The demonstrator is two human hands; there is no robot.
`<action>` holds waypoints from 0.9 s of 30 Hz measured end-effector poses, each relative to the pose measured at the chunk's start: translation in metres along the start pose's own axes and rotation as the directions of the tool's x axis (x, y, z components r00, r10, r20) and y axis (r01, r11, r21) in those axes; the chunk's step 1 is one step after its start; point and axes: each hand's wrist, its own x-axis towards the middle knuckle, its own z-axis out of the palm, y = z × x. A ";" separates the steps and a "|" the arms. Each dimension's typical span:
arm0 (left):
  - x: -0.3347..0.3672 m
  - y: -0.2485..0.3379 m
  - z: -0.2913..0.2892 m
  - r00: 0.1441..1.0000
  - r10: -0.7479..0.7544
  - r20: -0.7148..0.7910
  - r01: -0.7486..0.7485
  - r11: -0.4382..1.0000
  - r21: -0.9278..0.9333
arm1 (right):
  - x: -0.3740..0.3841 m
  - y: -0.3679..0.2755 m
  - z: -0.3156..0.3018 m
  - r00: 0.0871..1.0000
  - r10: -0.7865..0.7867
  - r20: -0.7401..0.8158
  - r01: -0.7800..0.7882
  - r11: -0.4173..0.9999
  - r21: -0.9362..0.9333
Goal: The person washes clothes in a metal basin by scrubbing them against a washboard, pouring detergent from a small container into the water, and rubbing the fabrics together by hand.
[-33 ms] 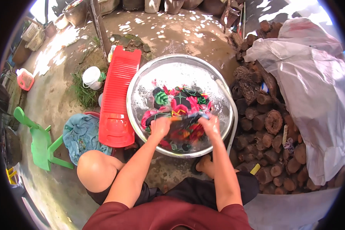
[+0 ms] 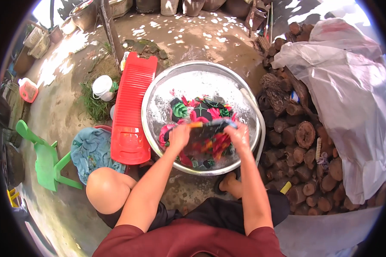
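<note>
A round metal basin (image 2: 146, 128) stands in front of me, with white suds (image 2: 201, 81) over its far half. In it lies wet dark cloth with red, pink and green flowers (image 2: 201, 113). Between my hands a dark floral piece of cloth (image 2: 203, 136) is stretched; its lower part is smeared by motion. My left hand (image 2: 179, 137) is closed round its left end, my right hand (image 2: 238, 135) round its right end. I cannot tell whether this piece is separate from the cloth beneath.
Left of the basin leans a red ribbed washboard (image 2: 135, 94). Beside it are a bundle of blue cloth (image 2: 92, 150), a green plastic chair (image 2: 45, 162) and a white bucket (image 2: 102, 87). Stacked logs (image 2: 305, 136) partly under a pale plastic sheet (image 2: 339, 85) stand right; a hose (image 2: 261, 128) runs along the rim.
Both hands have risen slightly with the stretched cloth, and the right hand has shifted a little to the right. More of the cloth now shows between them.
</note>
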 end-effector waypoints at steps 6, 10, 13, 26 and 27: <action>0.046 0.104 -0.125 0.868 0.272 -0.415 -0.465 0.738 -0.490 | 0.009 -0.132 -0.047 0.940 -0.264 -0.214 0.326 0.879 0.347; 0.040 0.114 -0.135 0.820 0.263 -0.508 -0.524 0.702 -0.483 | 0.001 -0.155 -0.047 0.858 -0.476 -0.191 0.478 0.877 -0.040; 0.040 0.067 -0.113 0.839 0.213 -0.500 -0.399 0.866 -0.302 | 0.002 -0.110 -0.031 0.879 -0.468 -0.090 0.442 0.872 -0.213; -0.033 -0.023 -0.004 0.815 0.420 0.400 -0.575 0.671 0.467 | -0.050 0.123 0.036 0.932 0.223 0.287 0.017 0.761 -0.648; -0.033 -0.024 0.004 0.800 0.383 0.462 -0.586 0.663 0.466 | -0.050 0.123 0.039 0.914 0.277 0.295 0.012 0.711 -0.703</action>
